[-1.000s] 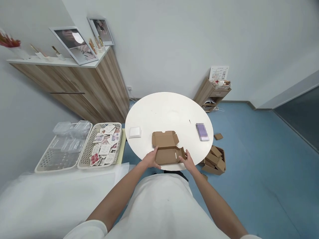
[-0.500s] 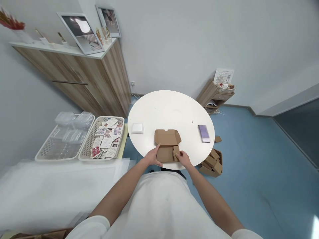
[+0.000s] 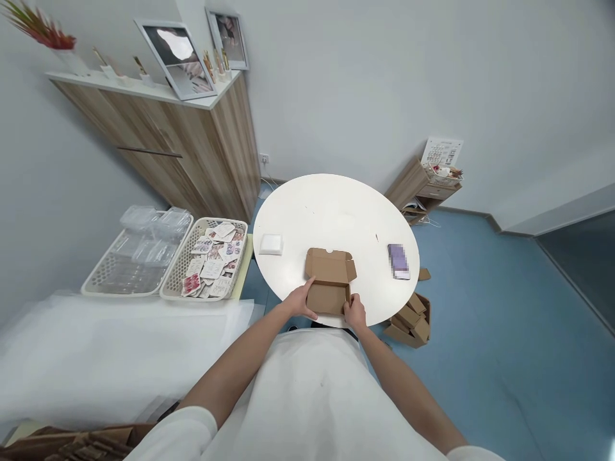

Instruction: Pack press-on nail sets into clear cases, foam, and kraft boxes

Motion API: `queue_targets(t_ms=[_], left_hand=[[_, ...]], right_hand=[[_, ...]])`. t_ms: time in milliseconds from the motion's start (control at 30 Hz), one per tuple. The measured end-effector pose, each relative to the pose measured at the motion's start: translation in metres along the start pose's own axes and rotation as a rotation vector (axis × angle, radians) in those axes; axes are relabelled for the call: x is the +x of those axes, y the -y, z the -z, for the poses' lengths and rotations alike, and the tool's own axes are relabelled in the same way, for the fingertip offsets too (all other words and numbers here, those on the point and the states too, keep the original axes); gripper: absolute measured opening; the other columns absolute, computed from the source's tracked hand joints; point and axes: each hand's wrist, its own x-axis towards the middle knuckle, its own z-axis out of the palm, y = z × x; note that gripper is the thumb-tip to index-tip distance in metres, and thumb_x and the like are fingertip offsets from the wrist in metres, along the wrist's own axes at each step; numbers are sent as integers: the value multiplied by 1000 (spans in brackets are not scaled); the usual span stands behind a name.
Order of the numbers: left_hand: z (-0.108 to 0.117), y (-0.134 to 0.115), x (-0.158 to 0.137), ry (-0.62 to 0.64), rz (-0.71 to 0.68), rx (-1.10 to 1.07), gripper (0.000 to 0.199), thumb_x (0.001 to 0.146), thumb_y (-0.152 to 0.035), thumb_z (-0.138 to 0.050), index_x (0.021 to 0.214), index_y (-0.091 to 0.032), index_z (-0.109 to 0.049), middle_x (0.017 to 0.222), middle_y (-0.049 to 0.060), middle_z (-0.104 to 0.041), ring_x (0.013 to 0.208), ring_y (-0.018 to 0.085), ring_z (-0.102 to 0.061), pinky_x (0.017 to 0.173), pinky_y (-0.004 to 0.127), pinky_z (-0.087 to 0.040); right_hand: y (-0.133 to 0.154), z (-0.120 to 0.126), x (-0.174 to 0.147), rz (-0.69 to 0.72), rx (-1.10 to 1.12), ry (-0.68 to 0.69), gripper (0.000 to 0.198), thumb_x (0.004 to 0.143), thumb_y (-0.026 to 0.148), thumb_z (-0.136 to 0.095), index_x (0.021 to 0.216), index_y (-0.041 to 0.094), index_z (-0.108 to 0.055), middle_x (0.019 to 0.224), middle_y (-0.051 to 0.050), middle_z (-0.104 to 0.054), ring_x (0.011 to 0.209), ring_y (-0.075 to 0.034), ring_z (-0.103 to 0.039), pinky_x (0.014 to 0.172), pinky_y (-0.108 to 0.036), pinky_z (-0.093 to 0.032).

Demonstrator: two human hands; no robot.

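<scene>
The T-shirt (image 3: 298,403) is white. Its short sleeves (image 3: 186,432) stop well behind the left hand (image 3: 298,302) and right hand (image 3: 356,312), both bare.

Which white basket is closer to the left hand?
The white perforated plastic basket of printed cards; the other basket, farther left, holds clear plastic containers.

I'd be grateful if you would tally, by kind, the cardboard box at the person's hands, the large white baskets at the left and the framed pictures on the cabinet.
Open cardboard box: 1
Large white baskets, left basket and right basket: 2
Framed pictures, larger frame and smaller frame: 2
Total: 5
</scene>
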Motion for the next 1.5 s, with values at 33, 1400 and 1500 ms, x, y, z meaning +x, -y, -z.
queue_targets(t_ms=[33, 1400, 1500], left_hand=[[0, 0, 0, 4, 0, -3, 122, 34, -34, -80, 136, -24, -14, 125, 11, -47, 112, 30, -45, 87, 35, -37], [-60, -66, 69, -396, 391, -421, 71, 58, -5, -50, 126, -20, -34, 120, 9, -47, 110, 21, -44, 79, 31, -41], [-62, -66, 69, -420, 406, -416, 71, 59, -6, -51, 126, -20, -34, 121, 9, -47, 112, 22, -43, 81, 31, -40]], right_hand=[[-1, 0, 0, -2, 6, 3, 22, 76, 21, -29, 95, 22, -40, 77, -4, -58, 67, -20, -57, 56, -28, -38], [-50, 54, 68, 160, 629, 355, 86, 62, 22, -55, 135, 26, -9, 120, -10, -27, 89, -16, -51, 72, -30, -49], [-52, 55, 69, 160, 627, 378, 87, 62, 22, -55, 135, 28, -8, 121, -9, -26, 90, -16, -51, 72, -29, -50]])
